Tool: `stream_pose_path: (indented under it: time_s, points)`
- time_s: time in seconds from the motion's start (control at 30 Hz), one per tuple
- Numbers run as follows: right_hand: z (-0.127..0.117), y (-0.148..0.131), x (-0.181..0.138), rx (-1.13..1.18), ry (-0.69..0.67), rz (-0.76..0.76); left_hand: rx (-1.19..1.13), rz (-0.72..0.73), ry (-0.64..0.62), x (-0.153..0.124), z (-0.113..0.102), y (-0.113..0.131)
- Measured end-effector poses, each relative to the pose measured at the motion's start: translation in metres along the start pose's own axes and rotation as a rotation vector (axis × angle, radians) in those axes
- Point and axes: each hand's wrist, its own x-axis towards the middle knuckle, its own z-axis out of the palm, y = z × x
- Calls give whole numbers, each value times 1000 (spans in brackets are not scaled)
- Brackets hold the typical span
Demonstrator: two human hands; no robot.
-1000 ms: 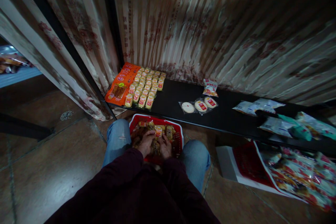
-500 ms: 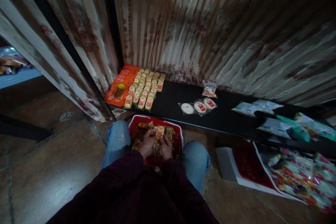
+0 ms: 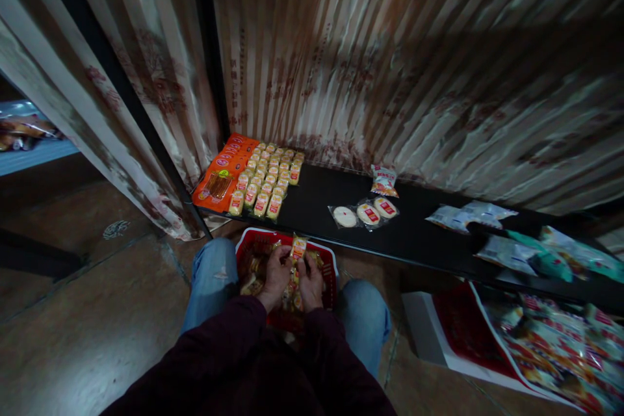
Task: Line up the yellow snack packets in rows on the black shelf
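My left hand (image 3: 277, 278) and my right hand (image 3: 311, 283) are close together over a red basket (image 3: 336, 268) between my knees. Their fingertips close on a small wrapped snack cake (image 3: 298, 247), clear with a yellow and red label, standing up between them. More wrapped snack cakes (image 3: 294, 286) lie in the basket below, partly hidden by my hands. Ahead on the black shelf (image 3: 312, 201), similar yellow snack cakes (image 3: 266, 177) stand in tight rows. Beside these rows, on the left, lies an orange packet (image 3: 221, 172).
Farther right on the shelf are flat round wrapped pastries (image 3: 369, 213), a small red-and-white bag (image 3: 384, 180) and pale and green packets (image 3: 507, 253). A second basket (image 3: 468, 318) full of bags sits on the floor at right. A striped curtain (image 3: 312, 65) hangs behind.
My view has tilted up slightly, so the shelf appears lower. The snack cake now stands higher above my fingertips, and both hands remain over the basket.
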Motion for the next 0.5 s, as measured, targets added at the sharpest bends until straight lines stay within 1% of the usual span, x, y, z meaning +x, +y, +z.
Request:
stream_pose_path:
  time_s: [0.2, 0.33, 0.5]
  points:
    - [0, -12, 18, -40, 7, -82, 72, 72, 6, 5, 7, 15]
    - [0, -22, 31, -45, -11, -86, 109, 126, 0, 13, 12, 24]
    - [4, -30, 49, -54, 15, -126, 135, 141, 0, 26, 17, 33]
